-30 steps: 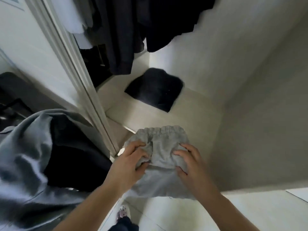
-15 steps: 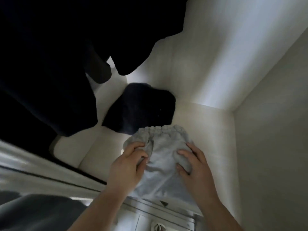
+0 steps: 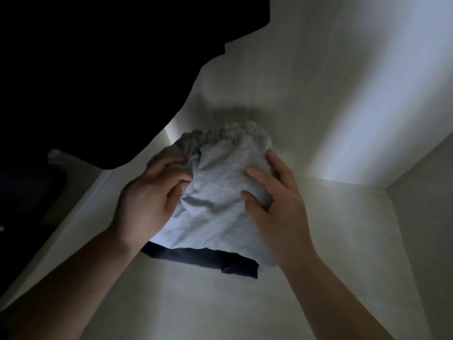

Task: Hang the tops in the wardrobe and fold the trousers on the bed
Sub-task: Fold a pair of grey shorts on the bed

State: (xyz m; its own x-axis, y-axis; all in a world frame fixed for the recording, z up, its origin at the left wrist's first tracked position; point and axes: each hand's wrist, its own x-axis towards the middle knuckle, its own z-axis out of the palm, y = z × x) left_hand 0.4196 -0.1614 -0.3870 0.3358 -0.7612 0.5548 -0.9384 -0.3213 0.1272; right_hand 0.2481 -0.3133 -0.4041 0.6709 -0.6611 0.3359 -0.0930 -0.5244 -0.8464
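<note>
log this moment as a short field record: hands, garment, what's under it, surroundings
left hand: grips the left side of the folded light grey trousers
right hand: fingers curled over their right side
elastic waistband: at the far end
dark folded garment: under the trousers, only its near edge shows
wardrobe floor: pale, carries both
black hanging clothes: upper left

No text, label, brand, number or sign can be read anywhere in this dim view.
</note>
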